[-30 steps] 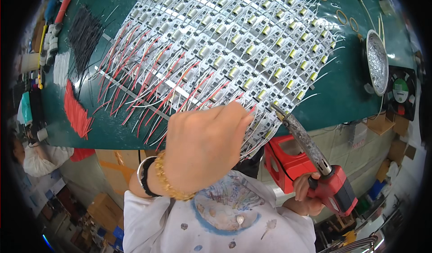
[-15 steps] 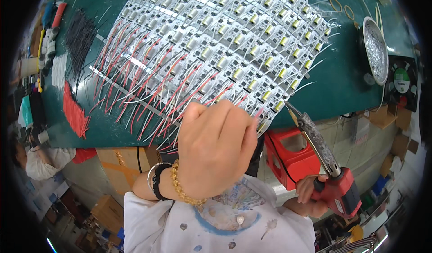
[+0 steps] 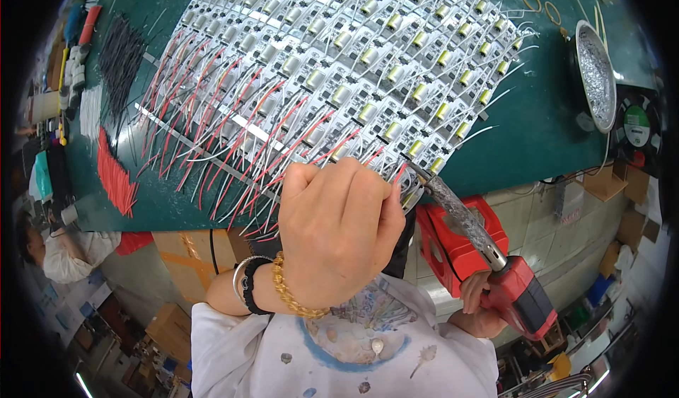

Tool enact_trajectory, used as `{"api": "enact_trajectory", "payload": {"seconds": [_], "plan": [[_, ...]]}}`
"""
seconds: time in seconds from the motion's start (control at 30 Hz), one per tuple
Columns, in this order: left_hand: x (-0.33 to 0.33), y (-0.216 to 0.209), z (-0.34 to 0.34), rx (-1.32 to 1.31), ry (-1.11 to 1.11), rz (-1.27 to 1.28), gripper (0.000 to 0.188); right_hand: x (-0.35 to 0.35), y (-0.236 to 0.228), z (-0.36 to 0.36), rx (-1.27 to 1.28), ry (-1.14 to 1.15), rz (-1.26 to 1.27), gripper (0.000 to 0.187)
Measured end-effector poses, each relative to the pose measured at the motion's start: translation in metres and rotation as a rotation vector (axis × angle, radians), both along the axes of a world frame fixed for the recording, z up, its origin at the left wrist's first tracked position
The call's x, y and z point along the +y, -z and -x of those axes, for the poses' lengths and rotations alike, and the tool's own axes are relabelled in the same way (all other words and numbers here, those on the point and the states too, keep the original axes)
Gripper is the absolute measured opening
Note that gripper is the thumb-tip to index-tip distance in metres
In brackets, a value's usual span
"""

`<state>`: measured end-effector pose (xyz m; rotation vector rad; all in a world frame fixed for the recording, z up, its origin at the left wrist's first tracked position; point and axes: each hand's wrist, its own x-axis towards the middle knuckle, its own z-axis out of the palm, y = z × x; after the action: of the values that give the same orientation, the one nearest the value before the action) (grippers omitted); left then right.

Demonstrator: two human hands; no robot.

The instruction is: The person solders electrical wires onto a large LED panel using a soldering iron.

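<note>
A large panel of white circuit boards (image 3: 417, 125) with rows of yellow-and-silver cylindrical parts lies on the green table. Red, white and black wires trail from its near left rows. At the panel's near corner my left hand (image 3: 339, 221) is closed, knuckles up, with a thin red wire (image 3: 400, 172) sticking out by its fingertips. Most of that wire is hidden by the hand. My right hand (image 3: 479, 306) grips the red handle of a soldering iron (image 3: 470, 227). The iron's dark tip reaches the boards beside the red wire's end.
Bundles of red wires (image 3: 113, 175), white wires (image 3: 90, 111) and black wires (image 3: 122, 65) lie at the left. A round metal bowl (image 3: 594, 76) and a small fan (image 3: 636, 125) stand at the right. A red stool (image 3: 453, 239) is below the table edge. Another person (image 3: 71, 253) sits far left.
The soldering iron has moved left, its tip going from the panel's right corner to beside the red wire. My left hand has stayed nearly in place, still closed.
</note>
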<state>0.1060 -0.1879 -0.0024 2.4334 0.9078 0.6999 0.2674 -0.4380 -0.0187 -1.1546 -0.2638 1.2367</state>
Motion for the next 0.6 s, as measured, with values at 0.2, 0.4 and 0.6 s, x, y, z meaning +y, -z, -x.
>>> {"api": "enact_trajectory", "payload": {"seconds": [0.2, 0.4, 0.6], "plan": [[-0.001, -0.001, 0.0, -0.01, 0.003, -0.013, 0.021, -0.038, 0.015, -0.005, -0.853, -0.336, 0.081, 0.036], [-0.001, 0.0, -0.001, -0.005, 0.01, -0.006, 0.021, -0.022, 0.041, 0.001, -0.219, -0.055, -0.434, 0.013], [0.0, 0.001, 0.0, -0.01, 0.016, -0.016, 0.021, 0.001, 0.03, 0.012, -0.151, 0.008, -0.551, 0.026]]}}
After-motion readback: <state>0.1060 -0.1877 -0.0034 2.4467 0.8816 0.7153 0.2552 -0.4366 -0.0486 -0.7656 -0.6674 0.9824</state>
